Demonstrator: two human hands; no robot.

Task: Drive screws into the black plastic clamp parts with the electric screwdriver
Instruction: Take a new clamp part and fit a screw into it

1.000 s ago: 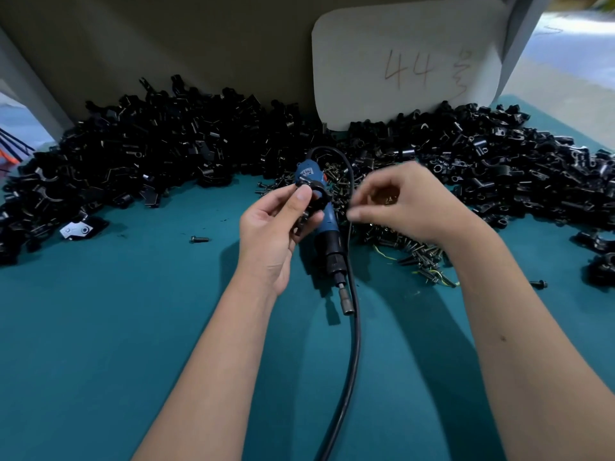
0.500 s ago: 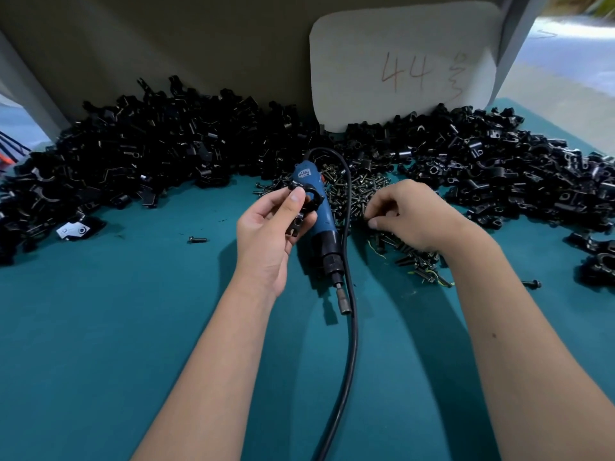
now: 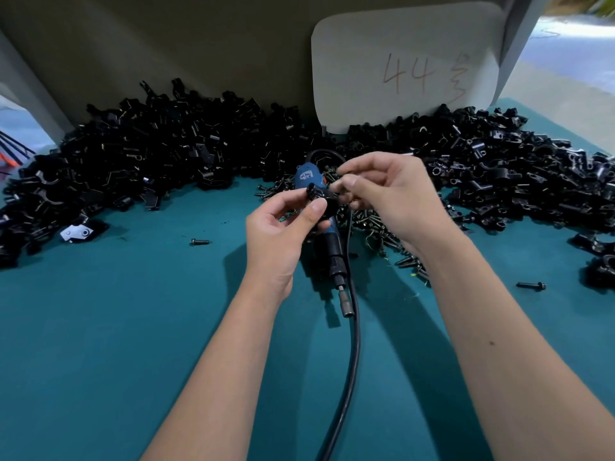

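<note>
We note the teal table (image 3: 100, 344), then the heap of black clamp parts (image 3: 166, 154) banked along its far edge under a white card (image 3: 406, 68) marked "44". The blue electric screwdriver (image 3: 324, 234) lies unheld on the table, bit toward us, its black cord (image 3: 352, 361) running past. A screw pile (image 3: 376, 224) sits just right of it. Our left hand (image 3: 283, 234) pinches one clamp part (image 3: 319, 197) above the tool. Our right hand (image 3: 389, 194) meets it, fingertips pinched, likely on a screw; we cannot see it. Risk: the screw seats crooked or drops into the pile, since both hands work in mid-air without support.
</note>
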